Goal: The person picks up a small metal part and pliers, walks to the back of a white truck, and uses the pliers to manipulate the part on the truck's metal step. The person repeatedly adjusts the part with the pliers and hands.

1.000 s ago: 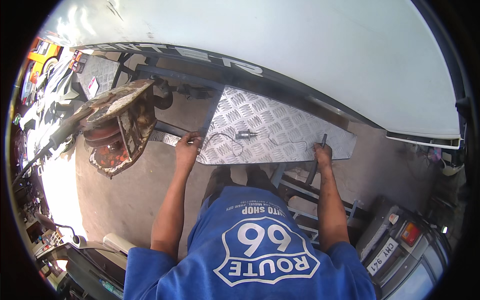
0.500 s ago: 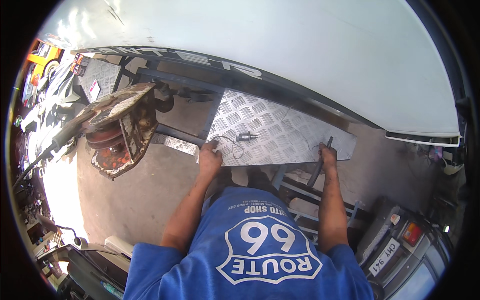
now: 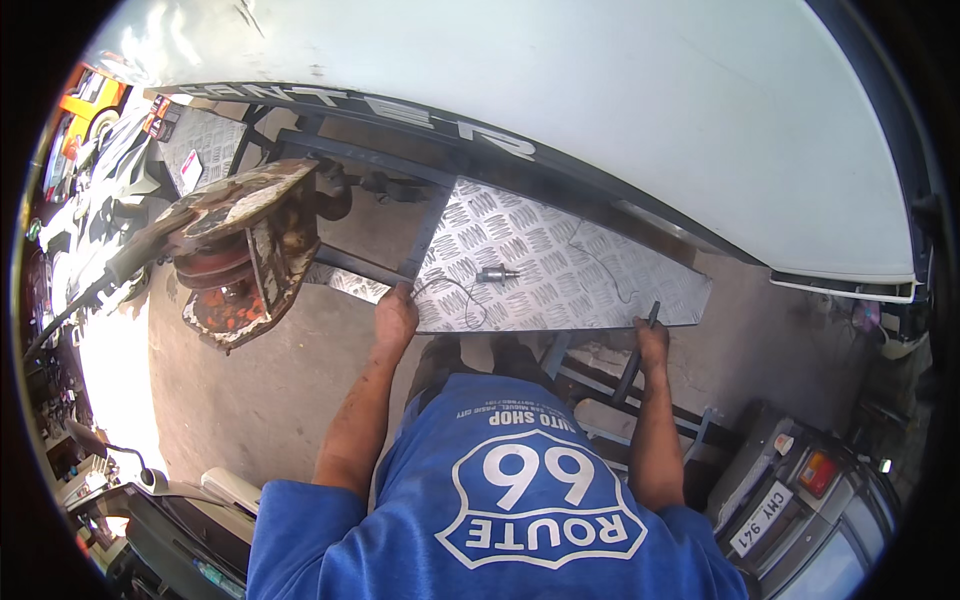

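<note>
My left hand (image 3: 397, 312) is closed at the left edge of a tread-patterned metal plate (image 3: 560, 250). Its fingers pinch the end of a thin dark wire (image 3: 450, 284), which curls in a loop over the plate. Beside that loop lies a small metal cylinder (image 3: 496, 274) with a narrower tip. At the plate's near right edge, my right hand (image 3: 652, 345) is wrapped round a dark rod (image 3: 627, 378) that slants down toward me. A second thin strand (image 3: 607, 268) lies on the plate, apart from my right hand.
A large white vehicle panel (image 3: 620, 110) spans the far side. To the left stands a rusty vise-like machine (image 3: 250, 250) with a long handle. Blue metal framing (image 3: 590, 365) shows below the plate. A parked car (image 3: 800, 490) is at the lower right.
My left hand has shifted left and slightly down with the wire end. My right hand and the rod have moved a little toward me, off the plate's surface to its edge.
</note>
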Action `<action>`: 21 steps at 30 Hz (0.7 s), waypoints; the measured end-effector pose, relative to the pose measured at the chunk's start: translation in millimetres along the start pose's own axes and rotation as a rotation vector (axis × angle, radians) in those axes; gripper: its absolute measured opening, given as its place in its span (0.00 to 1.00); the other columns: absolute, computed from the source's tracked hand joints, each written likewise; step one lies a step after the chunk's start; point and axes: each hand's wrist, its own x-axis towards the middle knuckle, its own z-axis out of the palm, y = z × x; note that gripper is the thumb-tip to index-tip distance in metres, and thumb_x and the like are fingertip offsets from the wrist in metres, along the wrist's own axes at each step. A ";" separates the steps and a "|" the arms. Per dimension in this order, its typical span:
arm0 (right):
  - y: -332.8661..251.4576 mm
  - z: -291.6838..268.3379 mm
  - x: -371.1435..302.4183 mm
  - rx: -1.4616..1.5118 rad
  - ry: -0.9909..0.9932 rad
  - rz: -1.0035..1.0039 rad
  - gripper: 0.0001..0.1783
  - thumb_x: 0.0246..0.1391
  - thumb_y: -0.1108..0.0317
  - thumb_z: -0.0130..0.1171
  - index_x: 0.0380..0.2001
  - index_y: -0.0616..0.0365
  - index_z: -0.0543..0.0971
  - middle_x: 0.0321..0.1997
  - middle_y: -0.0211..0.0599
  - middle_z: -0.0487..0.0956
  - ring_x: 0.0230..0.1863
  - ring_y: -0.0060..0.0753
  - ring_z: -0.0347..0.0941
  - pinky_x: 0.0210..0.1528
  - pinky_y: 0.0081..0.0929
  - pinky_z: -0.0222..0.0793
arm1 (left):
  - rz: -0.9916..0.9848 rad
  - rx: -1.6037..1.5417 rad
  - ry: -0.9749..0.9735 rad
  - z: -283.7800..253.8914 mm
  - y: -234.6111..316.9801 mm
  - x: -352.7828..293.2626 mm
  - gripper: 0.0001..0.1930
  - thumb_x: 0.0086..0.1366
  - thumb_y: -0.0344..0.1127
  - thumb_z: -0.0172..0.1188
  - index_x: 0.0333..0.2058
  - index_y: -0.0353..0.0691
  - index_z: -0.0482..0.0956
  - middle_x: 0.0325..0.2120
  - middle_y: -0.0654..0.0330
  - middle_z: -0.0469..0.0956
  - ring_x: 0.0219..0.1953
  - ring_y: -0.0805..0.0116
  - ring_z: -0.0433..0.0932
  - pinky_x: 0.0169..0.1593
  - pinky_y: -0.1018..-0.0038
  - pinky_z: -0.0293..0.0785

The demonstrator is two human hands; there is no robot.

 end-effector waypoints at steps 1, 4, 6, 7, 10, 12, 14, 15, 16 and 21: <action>2.3 1.6 -3.7 -0.007 -0.022 0.001 0.19 0.55 0.59 0.69 0.28 0.68 0.81 0.24 0.41 0.80 0.25 0.31 0.74 0.29 0.35 0.67 | -0.010 0.011 -0.026 -2.9 -0.9 -0.5 0.09 0.57 0.26 0.62 0.38 0.35 0.82 0.33 0.44 0.81 0.38 0.42 0.82 0.44 0.56 0.78; 5.7 10.7 -16.2 -0.055 -0.082 0.007 0.20 0.55 0.58 0.69 0.28 0.69 0.81 0.24 0.47 0.81 0.28 0.40 0.77 0.34 0.40 0.70 | 0.050 0.057 -0.073 -14.6 -4.0 -5.6 0.11 0.59 0.29 0.63 0.41 0.33 0.81 0.38 0.42 0.82 0.43 0.39 0.81 0.47 0.52 0.77; 3.0 19.9 -26.7 -0.173 -0.053 0.007 0.21 0.54 0.57 0.69 0.27 0.70 0.81 0.25 0.53 0.82 0.29 0.47 0.79 0.37 0.44 0.72 | 0.056 -0.019 -0.029 -19.1 -5.2 -9.3 0.09 0.58 0.28 0.65 0.39 0.34 0.82 0.36 0.42 0.82 0.40 0.44 0.82 0.45 0.57 0.79; 0.2 24.1 -32.7 -0.174 -0.067 -0.013 0.21 0.54 0.57 0.69 0.27 0.70 0.81 0.26 0.55 0.82 0.31 0.50 0.80 0.39 0.45 0.72 | 0.058 -0.042 0.009 -20.0 -6.0 -10.6 0.09 0.58 0.27 0.65 0.38 0.35 0.83 0.35 0.42 0.82 0.38 0.46 0.83 0.44 0.59 0.79; -15.7 35.5 -55.1 -0.226 -0.113 -0.066 0.22 0.53 0.56 0.69 0.28 0.70 0.81 0.27 0.59 0.81 0.34 0.59 0.81 0.41 0.48 0.72 | 0.023 -0.121 -0.022 -18.6 -11.7 -11.0 0.09 0.57 0.28 0.67 0.38 0.35 0.83 0.34 0.43 0.82 0.37 0.49 0.83 0.42 0.58 0.78; -32.1 40.8 -71.3 -0.243 -0.145 -0.140 0.22 0.53 0.56 0.69 0.29 0.70 0.81 0.28 0.60 0.81 0.35 0.61 0.81 0.42 0.49 0.72 | -0.079 -0.177 -0.085 -15.6 -18.6 -8.9 0.08 0.58 0.27 0.66 0.37 0.34 0.82 0.34 0.42 0.81 0.37 0.47 0.82 0.42 0.57 0.77; -54.0 46.8 -85.5 -0.272 -0.213 -0.210 0.21 0.55 0.56 0.67 0.31 0.68 0.81 0.28 0.58 0.82 0.35 0.61 0.81 0.41 0.48 0.72 | -0.065 -0.161 -0.081 -12.4 -25.5 -7.1 0.07 0.58 0.27 0.65 0.36 0.32 0.81 0.33 0.42 0.81 0.37 0.46 0.82 0.41 0.57 0.77; -65.9 50.3 -93.3 -0.251 -0.236 -0.249 0.20 0.55 0.56 0.67 0.32 0.68 0.81 0.28 0.57 0.82 0.34 0.61 0.80 0.40 0.47 0.72 | 0.001 -0.116 -0.045 -10.9 -27.9 -6.6 0.07 0.58 0.26 0.64 0.35 0.32 0.80 0.33 0.43 0.81 0.36 0.45 0.82 0.41 0.57 0.77; -78.5 54.2 -101.0 -0.229 -0.259 -0.287 0.20 0.55 0.56 0.67 0.32 0.67 0.81 0.28 0.57 0.82 0.34 0.61 0.80 0.40 0.47 0.72 | 0.070 -0.059 -0.015 -10.5 -29.5 -6.2 0.06 0.58 0.26 0.63 0.35 0.31 0.79 0.32 0.43 0.81 0.35 0.44 0.81 0.40 0.58 0.76; -150.4 73.1 -131.8 -0.117 -0.442 -0.414 0.17 0.58 0.60 0.65 0.40 0.64 0.83 0.30 0.50 0.83 0.34 0.49 0.82 0.42 0.40 0.74 | 0.200 -0.150 0.018 -31.3 -12.0 -8.4 0.05 0.59 0.24 0.60 0.34 0.31 0.75 0.28 0.46 0.80 0.32 0.47 0.80 0.39 0.62 0.77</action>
